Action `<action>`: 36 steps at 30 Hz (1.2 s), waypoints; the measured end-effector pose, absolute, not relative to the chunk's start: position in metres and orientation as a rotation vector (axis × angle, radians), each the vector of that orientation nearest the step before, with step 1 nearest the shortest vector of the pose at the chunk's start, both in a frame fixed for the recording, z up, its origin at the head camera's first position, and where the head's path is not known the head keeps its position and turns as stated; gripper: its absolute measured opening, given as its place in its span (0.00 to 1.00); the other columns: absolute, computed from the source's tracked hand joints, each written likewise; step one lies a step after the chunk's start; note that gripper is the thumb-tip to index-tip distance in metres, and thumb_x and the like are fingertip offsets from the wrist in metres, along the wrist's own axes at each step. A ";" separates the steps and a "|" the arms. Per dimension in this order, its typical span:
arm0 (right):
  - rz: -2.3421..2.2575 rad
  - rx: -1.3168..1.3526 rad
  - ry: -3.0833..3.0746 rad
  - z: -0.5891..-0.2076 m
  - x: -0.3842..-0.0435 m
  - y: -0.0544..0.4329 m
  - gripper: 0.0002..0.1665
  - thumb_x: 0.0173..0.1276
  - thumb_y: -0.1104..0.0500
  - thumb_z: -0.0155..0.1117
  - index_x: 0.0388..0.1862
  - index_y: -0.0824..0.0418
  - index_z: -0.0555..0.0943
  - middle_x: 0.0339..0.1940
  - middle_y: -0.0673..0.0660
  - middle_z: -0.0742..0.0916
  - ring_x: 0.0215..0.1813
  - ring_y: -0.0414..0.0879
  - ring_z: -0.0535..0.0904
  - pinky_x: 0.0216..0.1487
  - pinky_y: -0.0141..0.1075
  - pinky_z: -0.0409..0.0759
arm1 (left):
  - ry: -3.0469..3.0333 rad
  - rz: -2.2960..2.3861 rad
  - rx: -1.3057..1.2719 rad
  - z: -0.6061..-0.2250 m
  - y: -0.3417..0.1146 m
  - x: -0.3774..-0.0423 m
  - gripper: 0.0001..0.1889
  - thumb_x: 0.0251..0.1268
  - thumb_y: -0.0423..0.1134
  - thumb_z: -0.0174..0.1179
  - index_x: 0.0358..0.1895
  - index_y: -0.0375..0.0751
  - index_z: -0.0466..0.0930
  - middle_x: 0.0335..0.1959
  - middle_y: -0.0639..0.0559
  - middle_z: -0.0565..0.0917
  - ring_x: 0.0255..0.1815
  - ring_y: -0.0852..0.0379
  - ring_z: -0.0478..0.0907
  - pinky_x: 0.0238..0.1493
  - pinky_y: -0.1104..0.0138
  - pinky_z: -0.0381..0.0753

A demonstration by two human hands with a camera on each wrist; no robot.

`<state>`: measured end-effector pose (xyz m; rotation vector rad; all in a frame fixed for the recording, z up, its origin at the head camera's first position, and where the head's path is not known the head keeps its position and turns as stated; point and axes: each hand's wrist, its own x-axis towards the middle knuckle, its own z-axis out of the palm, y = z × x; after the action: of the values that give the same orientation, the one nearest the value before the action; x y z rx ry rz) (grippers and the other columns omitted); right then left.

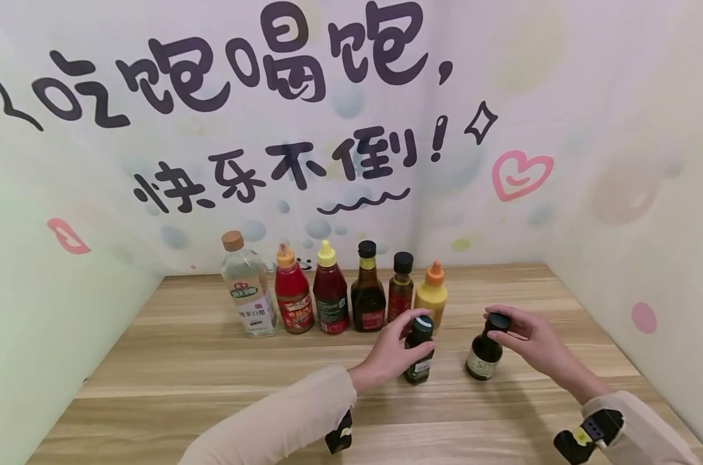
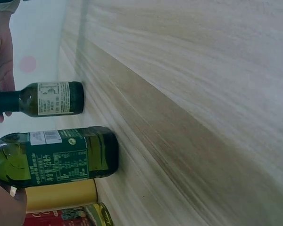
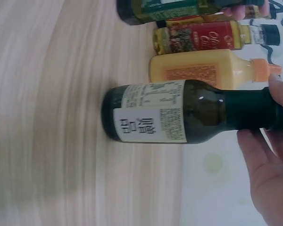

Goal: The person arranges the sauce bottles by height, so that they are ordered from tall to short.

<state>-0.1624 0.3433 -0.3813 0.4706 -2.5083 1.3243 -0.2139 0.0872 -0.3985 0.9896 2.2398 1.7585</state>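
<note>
My left hand [image 1: 389,352] holds a square green glass bottle [image 2: 56,157] by its upper part; it has a green label and yellow-green oil inside. To the right, my right hand [image 1: 537,342] grips a dark round bottle [image 3: 153,113] around its black cap and neck. A cream label and a white sticker show on that bottle in the right wrist view. Both bottles are nearly upright and stand apart, the right one leaning slightly. Whether their bases touch the table is hard to tell. A yellow squeeze bottle [image 1: 431,294] with an orange tip is partly hidden behind my left hand.
Along the back of the wooden table [image 1: 212,394] stand a clear vinegar bottle [image 1: 248,290], two red squeeze bottles, a dark sauce bottle [image 1: 367,290] and a small red-labelled bottle [image 1: 400,287]. A printed cloth wall [image 1: 340,219] rises behind them, with pale walls at both sides.
</note>
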 end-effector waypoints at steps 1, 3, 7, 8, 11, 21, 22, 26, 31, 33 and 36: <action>1.325 0.475 -2.504 -0.382 -0.163 0.343 0.21 0.58 0.68 0.60 0.51 0.70 0.72 0.45 0.71 0.78 0.45 0.29 0.75 0.40 0.24 0.75 | 2.236 1.770 0.992 -0.400 0.088 -0.215 0.23 0.57 0.37 0.59 0.57 0.44 0.67 0.52 0.53 0.73 0.52 0.60 0.70 0.54 0.66 0.68; 1.319 0.487 -2.496 -0.384 -0.163 0.344 0.21 0.58 0.68 0.61 0.51 0.70 0.72 0.45 0.71 0.78 0.45 0.29 0.74 0.41 0.23 0.75 | 2.227 1.789 0.993 -0.402 0.088 -0.216 0.23 0.57 0.36 0.59 0.57 0.44 0.68 0.51 0.53 0.74 0.52 0.61 0.70 0.54 0.67 0.69; 1.315 0.499 -2.484 -0.386 -0.163 0.345 0.21 0.57 0.68 0.60 0.51 0.70 0.72 0.45 0.72 0.78 0.47 0.28 0.73 0.43 0.22 0.74 | 2.204 1.819 1.011 -0.405 0.090 -0.217 0.23 0.56 0.35 0.59 0.57 0.43 0.69 0.50 0.51 0.75 0.51 0.60 0.71 0.52 0.67 0.70; 1.313 0.501 -2.482 -0.386 -0.163 0.345 0.21 0.57 0.69 0.60 0.51 0.70 0.72 0.45 0.72 0.78 0.47 0.28 0.73 0.43 0.22 0.74 | 2.202 1.825 1.013 -0.406 0.090 -0.218 0.23 0.56 0.35 0.59 0.57 0.42 0.69 0.50 0.50 0.75 0.50 0.60 0.71 0.52 0.67 0.70; 1.318 0.503 -2.476 -0.387 -0.163 0.345 0.21 0.57 0.69 0.60 0.51 0.70 0.72 0.45 0.72 0.78 0.47 0.28 0.73 0.43 0.23 0.74 | 2.199 1.845 1.016 -0.407 0.090 -0.218 0.23 0.56 0.34 0.60 0.56 0.41 0.69 0.50 0.49 0.75 0.50 0.59 0.72 0.51 0.66 0.71; 1.334 0.501 -2.485 -0.387 -0.162 0.345 0.22 0.58 0.69 0.60 0.52 0.71 0.71 0.46 0.72 0.77 0.46 0.27 0.73 0.42 0.22 0.74 | 2.249 1.880 0.986 -0.403 0.091 -0.215 0.21 0.52 0.33 0.62 0.53 0.42 0.73 0.45 0.52 0.78 0.44 0.62 0.75 0.45 0.70 0.74; 1.338 0.502 -2.484 -0.387 -0.162 0.345 0.22 0.58 0.69 0.60 0.52 0.71 0.71 0.46 0.72 0.77 0.46 0.27 0.73 0.42 0.22 0.74 | 2.258 1.883 0.990 -0.402 0.091 -0.215 0.21 0.52 0.33 0.63 0.53 0.41 0.74 0.45 0.51 0.78 0.43 0.62 0.75 0.44 0.70 0.74; 1.339 0.510 -2.481 -0.387 -0.162 0.345 0.22 0.58 0.69 0.59 0.52 0.71 0.71 0.46 0.73 0.77 0.46 0.28 0.73 0.41 0.22 0.74 | 2.309 1.881 0.993 -0.401 0.092 -0.213 0.21 0.49 0.31 0.64 0.51 0.40 0.75 0.43 0.50 0.80 0.41 0.62 0.77 0.42 0.71 0.75; 1.328 0.506 -2.476 -0.388 -0.162 0.345 0.22 0.58 0.69 0.60 0.53 0.70 0.71 0.45 0.71 0.78 0.46 0.28 0.74 0.40 0.23 0.75 | 2.400 1.843 0.981 -0.396 0.093 -0.209 0.21 0.47 0.33 0.66 0.49 0.43 0.77 0.41 0.51 0.81 0.38 0.64 0.77 0.40 0.73 0.75; 1.333 0.499 -2.479 -0.388 -0.161 0.345 0.22 0.58 0.68 0.60 0.53 0.70 0.71 0.46 0.72 0.77 0.46 0.28 0.74 0.40 0.24 0.76 | 2.432 1.832 0.983 -0.395 0.094 -0.208 0.21 0.46 0.33 0.67 0.49 0.44 0.77 0.41 0.51 0.81 0.37 0.65 0.77 0.40 0.73 0.75; 1.340 0.489 -2.491 -0.387 -0.161 0.344 0.22 0.59 0.68 0.59 0.53 0.71 0.70 0.47 0.74 0.76 0.46 0.27 0.73 0.39 0.24 0.76 | 2.450 1.833 0.986 -0.391 0.095 -0.207 0.21 0.46 0.34 0.67 0.48 0.45 0.78 0.40 0.52 0.82 0.37 0.66 0.77 0.40 0.73 0.75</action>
<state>-0.1607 0.3440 -0.3866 0.4891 -2.4906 1.3396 -0.2071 0.0950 -0.3906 0.9861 2.4502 1.8325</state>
